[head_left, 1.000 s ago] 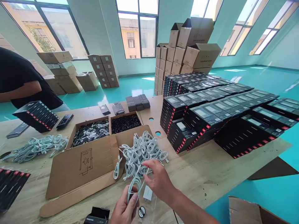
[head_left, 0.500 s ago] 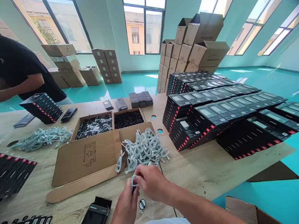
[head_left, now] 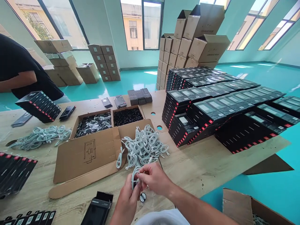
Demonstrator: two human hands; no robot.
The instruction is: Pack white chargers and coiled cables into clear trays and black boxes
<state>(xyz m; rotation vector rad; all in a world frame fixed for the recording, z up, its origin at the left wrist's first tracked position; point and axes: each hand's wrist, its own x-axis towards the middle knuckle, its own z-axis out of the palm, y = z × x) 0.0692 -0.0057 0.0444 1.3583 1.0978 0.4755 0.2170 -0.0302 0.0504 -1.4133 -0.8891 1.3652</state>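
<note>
A coiled white cable [head_left: 135,172] is upright in my left hand [head_left: 126,197], whose fingers and thumb are closed around it. My right hand [head_left: 156,178] pinches the same coil at its right side; the fingertips partly hide what they grip. Just beyond my hands lies a heap of coiled white cables [head_left: 144,145], with one separate coil [head_left: 119,158] to its left on cardboard. A small round black-and-white disc [head_left: 142,197] rests on the table below my right hand. An open black box [head_left: 98,207] stands to the left of my left hand.
A cardboard tray [head_left: 76,125] holds black-and-silver pieces and small black parts. Stacks of black boxes [head_left: 211,109] fill the table's right side. More cables [head_left: 42,137] lie left. A person [head_left: 23,68] in black stands far left. An open carton [head_left: 236,203] sits below the table's right edge.
My hands have shifted slightly, and more of the cable coil now shows between them. The view has tilted down a little. The person at far left has moved slightly left.
</note>
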